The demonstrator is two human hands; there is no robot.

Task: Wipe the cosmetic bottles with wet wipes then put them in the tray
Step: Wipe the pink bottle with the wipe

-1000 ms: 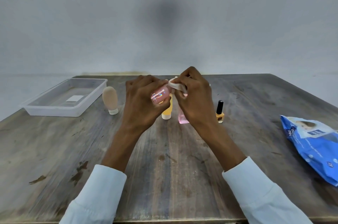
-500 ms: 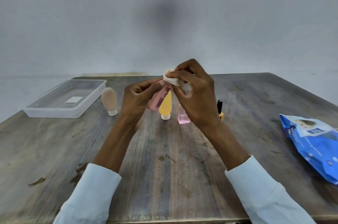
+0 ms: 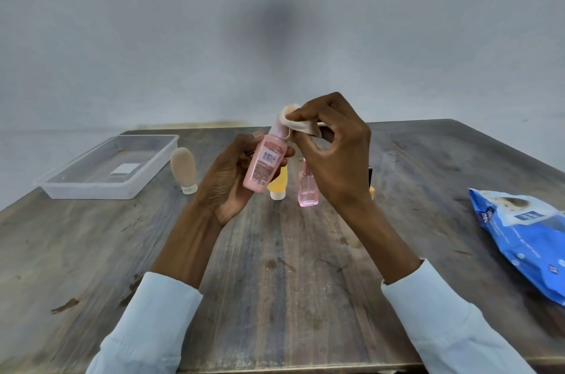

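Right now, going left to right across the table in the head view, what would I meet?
clear tray → beige tube → left hand holding the pink bottle → square pink glass bottle → blue wipes pack.

Both arms wear long sleeves of a pale, light-blue cloth — plain, with no print, stripe or button in view. The left sleeve ends in a soft rounded cuff partway up the forearm, and the right sleeve ends likewise, its cloth creased in loose folds. The hands and wrists are bare — no ring, watch or glove shows.
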